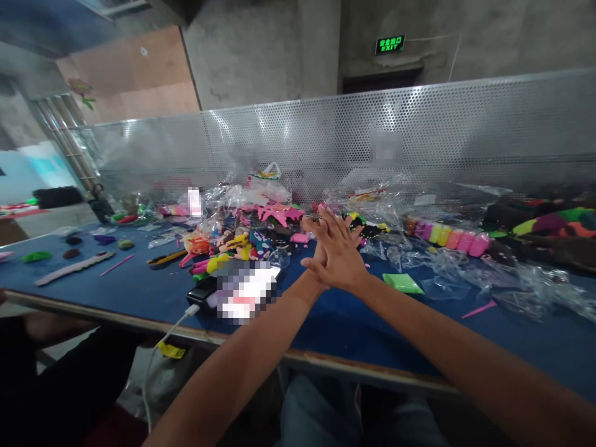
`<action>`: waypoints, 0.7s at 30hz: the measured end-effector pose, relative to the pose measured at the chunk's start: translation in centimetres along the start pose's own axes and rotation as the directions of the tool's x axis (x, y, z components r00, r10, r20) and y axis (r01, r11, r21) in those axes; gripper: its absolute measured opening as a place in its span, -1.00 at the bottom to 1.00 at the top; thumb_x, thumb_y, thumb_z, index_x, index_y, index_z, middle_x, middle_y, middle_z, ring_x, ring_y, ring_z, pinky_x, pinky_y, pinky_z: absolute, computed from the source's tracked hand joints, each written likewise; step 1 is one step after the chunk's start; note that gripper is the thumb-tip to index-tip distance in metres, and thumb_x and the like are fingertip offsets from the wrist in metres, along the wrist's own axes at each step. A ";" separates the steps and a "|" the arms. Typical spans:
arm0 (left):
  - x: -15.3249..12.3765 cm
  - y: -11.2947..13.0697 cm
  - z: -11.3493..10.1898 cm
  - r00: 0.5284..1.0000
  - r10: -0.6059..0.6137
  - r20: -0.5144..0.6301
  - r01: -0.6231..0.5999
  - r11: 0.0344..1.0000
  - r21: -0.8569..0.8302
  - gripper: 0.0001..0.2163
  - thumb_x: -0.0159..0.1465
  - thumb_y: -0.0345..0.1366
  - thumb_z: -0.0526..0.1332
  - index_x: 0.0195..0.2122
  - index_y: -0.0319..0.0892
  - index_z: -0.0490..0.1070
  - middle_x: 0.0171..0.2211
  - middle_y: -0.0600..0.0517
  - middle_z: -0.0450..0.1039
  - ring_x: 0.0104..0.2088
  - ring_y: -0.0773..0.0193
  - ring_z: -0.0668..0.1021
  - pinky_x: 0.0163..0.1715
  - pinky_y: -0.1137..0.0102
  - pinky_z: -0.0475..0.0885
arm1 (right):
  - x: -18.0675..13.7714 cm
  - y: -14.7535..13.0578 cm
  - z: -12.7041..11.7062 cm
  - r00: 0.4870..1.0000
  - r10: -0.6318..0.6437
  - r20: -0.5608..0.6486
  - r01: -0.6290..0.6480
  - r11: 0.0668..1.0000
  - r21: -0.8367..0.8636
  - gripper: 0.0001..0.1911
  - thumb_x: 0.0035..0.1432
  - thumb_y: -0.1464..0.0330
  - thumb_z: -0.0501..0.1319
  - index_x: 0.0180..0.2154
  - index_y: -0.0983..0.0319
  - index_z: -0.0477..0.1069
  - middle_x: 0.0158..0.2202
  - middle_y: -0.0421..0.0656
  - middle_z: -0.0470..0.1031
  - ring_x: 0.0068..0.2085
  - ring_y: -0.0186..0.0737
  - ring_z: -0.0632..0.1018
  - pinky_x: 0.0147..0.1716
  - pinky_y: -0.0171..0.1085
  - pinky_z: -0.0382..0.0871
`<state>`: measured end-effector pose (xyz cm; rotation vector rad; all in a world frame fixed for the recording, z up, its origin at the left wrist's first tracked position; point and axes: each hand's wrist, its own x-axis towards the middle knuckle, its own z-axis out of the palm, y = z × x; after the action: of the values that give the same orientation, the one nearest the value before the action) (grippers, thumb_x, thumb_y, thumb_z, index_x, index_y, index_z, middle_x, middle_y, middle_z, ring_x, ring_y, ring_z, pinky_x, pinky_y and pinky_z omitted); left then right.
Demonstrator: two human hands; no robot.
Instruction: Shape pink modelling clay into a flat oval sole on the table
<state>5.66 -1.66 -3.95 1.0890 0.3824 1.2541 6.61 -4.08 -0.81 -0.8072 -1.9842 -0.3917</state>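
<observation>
My right hand (339,257) lies on top of my left hand (356,228), palm against palm, above the blue table (116,285). The fingers of both hands are stretched out and crossed. Whether anything sits between the palms is hidden. A flat green clay piece (403,282) lies just to the right of my hands. A pile of colourful clay figures (242,239) lies behind and to the left of them.
A black device (202,293) with a white cable rests near the front edge. A row of clay sticks (447,236) and clear plastic bags (512,279) fill the right side. A pink stick (479,308) lies further right. A perforated metal partition (419,136) closes the back.
</observation>
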 end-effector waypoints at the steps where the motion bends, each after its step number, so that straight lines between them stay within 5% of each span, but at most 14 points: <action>1: -0.1 0.1 0.1 1.000 0.020 0.000 -0.020 0.999 -0.047 -0.51 0.30 0.07 -0.01 0.20 0.04 0.23 0.14 -0.06 0.31 0.25 0.04 0.24 0.09 0.19 0.26 | 0.1 -0.2 0.1 1.000 0.004 -0.006 -0.004 1.000 -0.010 -0.24 0.16 -0.10 0.07 0.31 0.00 0.01 0.34 -0.09 0.03 0.34 0.15 0.00 0.26 0.23 -0.14; 8: -1.3 6.0 -2.5 0.975 -0.116 0.188 0.157 0.962 -0.224 -0.48 0.27 0.15 -0.01 0.10 -0.05 0.34 0.04 -0.11 0.42 0.10 0.03 0.42 -0.04 0.16 0.38 | 2.3 2.6 1.0 0.999 0.007 -0.032 -0.008 1.000 -0.013 -0.42 0.28 0.05 -0.02 0.28 0.03 0.08 0.35 -0.13 0.03 0.34 0.05 0.04 0.25 0.18 -0.09; 11: -0.9 6.3 -2.6 0.968 -0.145 0.204 0.198 0.942 -0.272 -0.53 0.27 0.10 0.02 0.03 -0.08 0.40 -0.01 -0.10 0.47 0.03 0.05 0.48 -0.07 0.21 0.41 | 2.7 3.8 1.1 0.997 0.054 -0.056 -0.056 0.997 -0.043 -0.49 0.29 0.08 -0.02 0.20 0.07 0.22 0.32 -0.10 0.10 0.32 0.04 0.09 0.25 0.16 -0.09; 16: 0.4 4.6 -3.5 0.980 -0.189 0.064 0.199 0.954 -0.224 -0.71 0.30 -0.10 0.07 -0.13 -0.15 0.46 -0.24 -0.05 0.55 -0.18 0.16 0.58 -0.19 0.31 0.46 | 2.4 3.8 1.1 0.984 0.140 -0.108 -0.126 0.984 0.127 -0.56 0.32 0.07 -0.07 -0.01 0.13 0.42 0.11 -0.05 0.36 0.17 -0.02 0.30 0.18 0.07 0.10; 21: 1.6 3.9 -5.2 0.973 -0.166 -0.163 0.123 0.962 -0.244 -0.82 0.31 -0.36 0.05 -0.28 -0.22 0.45 -0.51 0.05 0.50 -0.50 0.33 0.55 -0.41 0.47 0.43 | 2.2 3.7 0.7 0.892 0.378 -0.248 -0.248 0.868 0.430 -0.52 0.37 0.10 -0.19 -0.15 0.16 0.42 -0.15 -0.07 0.48 -0.10 -0.18 0.48 -0.05 -0.14 0.35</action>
<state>0.05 1.82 -2.71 0.7366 0.4343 1.2365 7.88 -0.15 0.59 -0.7401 -1.5133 0.0674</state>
